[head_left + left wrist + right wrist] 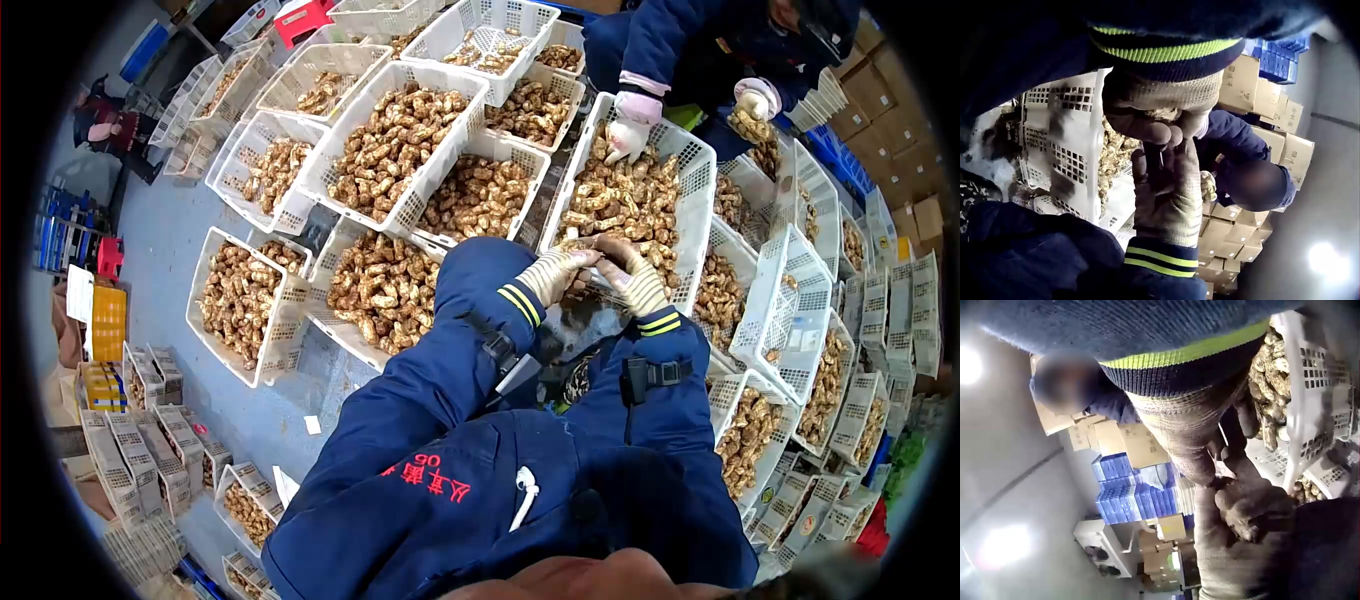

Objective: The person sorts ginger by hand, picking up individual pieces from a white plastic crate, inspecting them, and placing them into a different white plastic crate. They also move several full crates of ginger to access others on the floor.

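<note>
My two gloved hands meet over the near end of a white mesh crate (694,160) heaped with brown-and-white mushrooms (625,200). The left hand (560,275) grips a mushroom (1165,114), its scaly surface showing between the curled fingers in the left wrist view. Opposite it, the right hand (632,280) has its fingers curled close to the left fingertips. Between the hands a thin pale strip (1225,465) shows, held by the right fingers; I cannot tell what kind of tool it is. Both gloves are cream knit with dark, soiled fingers.
Another person (665,60) in dark blue works across the crate, one white-gloved hand (628,138) on its mushrooms. Filled crates (388,150) crowd the left, and more crates (785,310) stack at the right. Cardboard boxes (1238,81) are piled behind. Blue floor (160,260) shows at left.
</note>
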Action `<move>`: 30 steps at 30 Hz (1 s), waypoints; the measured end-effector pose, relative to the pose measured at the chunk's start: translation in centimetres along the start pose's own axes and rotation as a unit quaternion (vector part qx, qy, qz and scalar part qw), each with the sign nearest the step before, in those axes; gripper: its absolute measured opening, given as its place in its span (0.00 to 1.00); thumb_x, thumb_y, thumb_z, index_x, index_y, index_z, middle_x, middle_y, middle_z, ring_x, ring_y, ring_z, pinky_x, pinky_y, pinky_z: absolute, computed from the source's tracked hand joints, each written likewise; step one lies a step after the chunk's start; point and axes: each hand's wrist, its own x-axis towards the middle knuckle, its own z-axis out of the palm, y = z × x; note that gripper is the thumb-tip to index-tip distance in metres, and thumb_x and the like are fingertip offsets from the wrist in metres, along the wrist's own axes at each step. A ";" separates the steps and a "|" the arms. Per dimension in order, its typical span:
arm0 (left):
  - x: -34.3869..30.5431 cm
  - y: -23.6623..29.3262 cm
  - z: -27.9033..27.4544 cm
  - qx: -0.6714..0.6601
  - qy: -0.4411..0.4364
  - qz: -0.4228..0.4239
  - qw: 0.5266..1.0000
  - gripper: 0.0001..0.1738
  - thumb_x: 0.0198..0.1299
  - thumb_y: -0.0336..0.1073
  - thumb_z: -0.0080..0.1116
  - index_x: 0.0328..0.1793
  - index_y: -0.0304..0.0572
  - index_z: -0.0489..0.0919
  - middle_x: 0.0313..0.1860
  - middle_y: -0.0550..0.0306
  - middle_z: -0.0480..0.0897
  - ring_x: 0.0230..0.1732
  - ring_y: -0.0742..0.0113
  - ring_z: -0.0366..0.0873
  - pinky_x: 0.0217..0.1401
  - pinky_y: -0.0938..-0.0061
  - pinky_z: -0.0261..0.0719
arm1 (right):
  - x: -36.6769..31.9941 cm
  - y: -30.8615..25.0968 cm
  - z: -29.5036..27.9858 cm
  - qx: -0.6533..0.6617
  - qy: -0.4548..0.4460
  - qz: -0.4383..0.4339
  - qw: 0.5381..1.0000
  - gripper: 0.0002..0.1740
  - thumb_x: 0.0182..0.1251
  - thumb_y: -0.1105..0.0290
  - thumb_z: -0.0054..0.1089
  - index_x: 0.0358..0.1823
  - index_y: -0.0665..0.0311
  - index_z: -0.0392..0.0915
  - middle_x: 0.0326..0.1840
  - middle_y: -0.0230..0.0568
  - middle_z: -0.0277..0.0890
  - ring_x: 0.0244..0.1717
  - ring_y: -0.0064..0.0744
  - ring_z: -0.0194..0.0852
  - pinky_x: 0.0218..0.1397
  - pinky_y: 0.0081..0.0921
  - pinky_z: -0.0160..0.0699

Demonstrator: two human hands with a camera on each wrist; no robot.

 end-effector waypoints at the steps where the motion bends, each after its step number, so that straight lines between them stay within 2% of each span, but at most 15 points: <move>1: 0.1 -0.2 -0.2 -0.005 -0.001 -0.018 1.000 0.20 0.62 0.41 0.61 0.58 0.46 0.74 0.30 0.70 0.78 0.24 0.83 0.72 0.22 0.86 0.68 | 0.1 -0.3 0.3 0.014 -0.031 -0.006 0.999 0.27 0.67 0.62 0.60 0.63 0.67 0.70 0.55 0.44 0.76 0.53 0.31 0.75 0.60 0.28 0.71; 5: -0.7 0.2 0.7 0.012 0.017 -0.028 0.999 0.16 0.63 0.42 0.60 0.54 0.46 0.77 0.32 0.69 0.80 0.24 0.82 0.72 0.22 0.86 0.69 | 0.2 3.7 -0.2 -0.093 0.092 -0.026 0.991 0.10 0.63 0.66 0.61 0.40 0.65 0.81 0.37 0.42 0.82 0.40 0.33 0.79 0.49 0.27 0.75; 6: -0.6 0.3 0.8 0.025 0.023 -0.032 0.999 0.16 0.63 0.42 0.60 0.54 0.46 0.77 0.32 0.69 0.80 0.24 0.82 0.72 0.22 0.85 0.69 | 0.4 3.1 -0.4 -0.097 0.108 -0.042 0.989 0.10 0.61 0.67 0.61 0.40 0.65 0.81 0.37 0.42 0.83 0.39 0.33 0.79 0.46 0.28 0.76; 8: 0.1 -0.2 0.2 0.011 0.049 -0.001 0.999 0.19 0.63 0.41 0.60 0.58 0.46 0.74 0.38 0.64 0.82 0.26 0.80 0.73 0.25 0.83 0.72 | -0.4 1.8 -1.4 -0.162 0.109 0.088 0.977 0.12 0.61 0.66 0.61 0.41 0.65 0.81 0.37 0.42 0.83 0.39 0.33 0.80 0.45 0.29 0.77; 9: 0.2 -0.1 0.0 0.006 0.069 0.010 0.998 0.21 0.63 0.41 0.60 0.60 0.46 0.72 0.39 0.63 0.82 0.27 0.79 0.73 0.26 0.83 0.72 | -0.2 1.8 -1.8 -0.104 0.031 0.072 0.991 0.12 0.60 0.64 0.60 0.39 0.65 0.81 0.38 0.43 0.83 0.39 0.34 0.80 0.45 0.28 0.78; 10: 0.2 -0.1 -0.1 0.000 0.090 0.021 0.996 0.22 0.63 0.41 0.60 0.61 0.46 0.71 0.41 0.61 0.82 0.27 0.78 0.74 0.28 0.82 0.73 | -1.0 1.7 -1.9 -0.172 -0.060 0.088 0.979 0.13 0.60 0.64 0.62 0.43 0.61 0.82 0.38 0.43 0.81 0.37 0.30 0.79 0.42 0.27 0.78; 12: 0.2 -0.2 -0.5 -0.017 0.072 0.065 0.995 0.29 0.62 0.39 0.61 0.67 0.43 0.64 0.43 0.56 0.81 0.32 0.74 0.76 0.32 0.80 0.75 | -1.8 0.8 -1.9 -0.292 -0.213 0.135 0.922 0.19 0.58 0.55 0.62 0.46 0.58 0.83 0.40 0.45 0.82 0.40 0.37 0.80 0.48 0.32 0.77; 14: 0.7 -0.2 -0.5 -0.033 0.094 0.081 0.992 0.32 0.62 0.37 0.62 0.69 0.42 0.61 0.43 0.54 0.81 0.34 0.72 0.77 0.33 0.79 0.76 | -2.1 0.1 -1.8 -0.357 -0.269 0.160 0.880 0.23 0.58 0.47 0.60 0.43 0.59 0.84 0.39 0.49 0.82 0.45 0.43 0.80 0.51 0.33 0.76; 17: 1.0 -0.1 -0.3 -0.035 0.124 0.082 0.988 0.35 0.60 0.34 0.63 0.70 0.39 0.59 0.45 0.51 0.82 0.35 0.69 0.79 0.34 0.76 0.78 | -1.5 0.4 -1.8 -0.340 -0.251 0.253 0.870 0.19 0.56 0.55 0.63 0.41 0.62 0.84 0.37 0.47 0.83 0.44 0.42 0.81 0.51 0.32 0.77; 20: 1.1 0.2 -0.1 -0.019 0.133 0.096 0.986 0.35 0.60 0.33 0.62 0.70 0.37 0.59 0.43 0.50 0.82 0.33 0.68 0.79 0.33 0.75 0.79 | -1.6 6.7 -3.0 -0.312 -0.180 0.083 0.929 0.15 0.55 0.61 0.63 0.41 0.61 0.84 0.36 0.46 0.83 0.43 0.42 0.82 0.51 0.31 0.77; 21: 1.0 0.2 -0.1 -0.014 0.137 0.099 0.986 0.35 0.60 0.33 0.62 0.70 0.36 0.59 0.42 0.50 0.82 0.32 0.68 0.79 0.33 0.75 0.79 | -1.1 5.6 -3.0 -0.340 -0.167 0.108 0.919 0.14 0.54 0.65 0.62 0.42 0.61 0.84 0.37 0.46 0.84 0.43 0.42 0.82 0.52 0.31 0.77; 24: 1.3 0.2 -0.3 -0.018 0.127 0.117 0.985 0.34 0.60 0.32 0.62 0.70 0.35 0.59 0.39 0.50 0.82 0.31 0.68 0.78 0.33 0.75 0.80 | 0.5 4.7 -3.8 -0.374 -0.031 0.216 0.901 0.17 0.59 0.58 0.57 0.47 0.53 0.83 0.44 0.49 0.82 0.48 0.45 0.80 0.55 0.33 0.75; 26: 1.0 0.2 0.2 -0.023 0.139 0.116 0.983 0.35 0.60 0.32 0.61 0.70 0.33 0.58 0.39 0.49 0.81 0.30 0.68 0.78 0.32 0.76 0.80 | 1.4 4.9 -4.5 -0.388 0.086 0.206 0.894 0.21 0.61 0.52 0.54 0.51 0.52 0.81 0.46 0.50 0.82 0.50 0.45 0.79 0.57 0.36 0.74; 28: 0.9 0.3 0.7 -0.027 0.142 0.122 0.982 0.35 0.60 0.32 0.61 0.70 0.33 0.58 0.39 0.49 0.81 0.29 0.68 0.78 0.32 0.76 0.80 | 3.7 4.3 -5.1 -0.439 0.050 0.310 0.842 0.25 0.64 0.48 0.52 0.53 0.56 0.80 0.53 0.52 0.78 0.55 0.49 0.76 0.59 0.39 0.74; 30: 0.9 0.3 1.0 -0.029 0.132 0.123 0.983 0.35 0.60 0.32 0.62 0.70 0.30 0.59 0.40 0.50 0.81 0.30 0.69 0.78 0.34 0.74 0.81 | 5.5 6.5 -4.9 -0.520 0.016 0.317 0.793 0.29 0.64 0.45 0.52 0.54 0.62 0.79 0.57 0.53 0.76 0.58 0.49 0.75 0.60 0.38 0.74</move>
